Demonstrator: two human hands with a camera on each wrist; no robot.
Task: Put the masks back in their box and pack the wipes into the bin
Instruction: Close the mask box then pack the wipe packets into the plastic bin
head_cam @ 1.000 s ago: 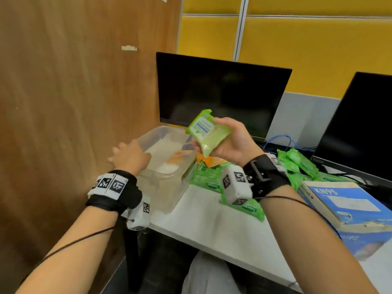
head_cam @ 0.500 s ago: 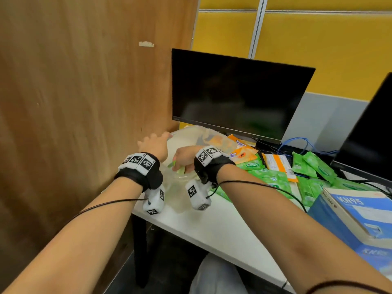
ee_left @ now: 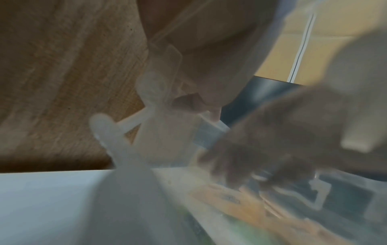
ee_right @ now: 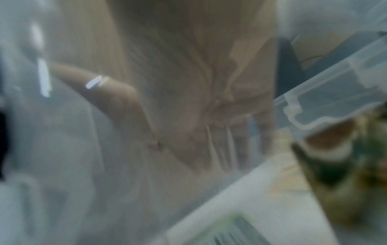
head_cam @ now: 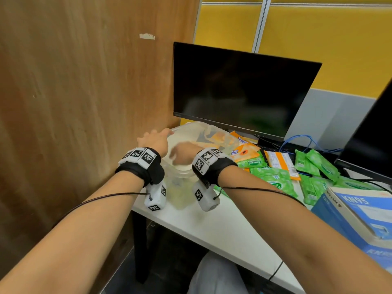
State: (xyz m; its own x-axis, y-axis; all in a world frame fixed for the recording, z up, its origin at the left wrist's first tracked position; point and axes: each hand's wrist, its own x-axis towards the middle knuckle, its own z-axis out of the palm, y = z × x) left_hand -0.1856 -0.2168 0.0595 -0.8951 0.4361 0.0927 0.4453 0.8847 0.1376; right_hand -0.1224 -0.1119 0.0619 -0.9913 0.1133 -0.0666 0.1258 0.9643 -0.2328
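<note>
The left hand (head_cam: 153,140) stays on the left rim of the clear bin (head_cam: 180,174) at the left end of the worktop (head_cam: 222,225), its grip curled over that rim. The right hand (head_cam: 183,154), which held the green pack (head_cam: 180,196) up in the air a second ago, is now down inside the bin. Blur hides whether its grip has let go. The pack shows dimly through the near wall. Further right, loose wipes (head_cam: 273,179) lie on the worktop, and the mask box (head_cam: 360,211) sits near right.

Both forearms extended; left hand (head_cam: 156,139) stretched forward, right hand (head_cam: 182,154) fingers loose.
</note>
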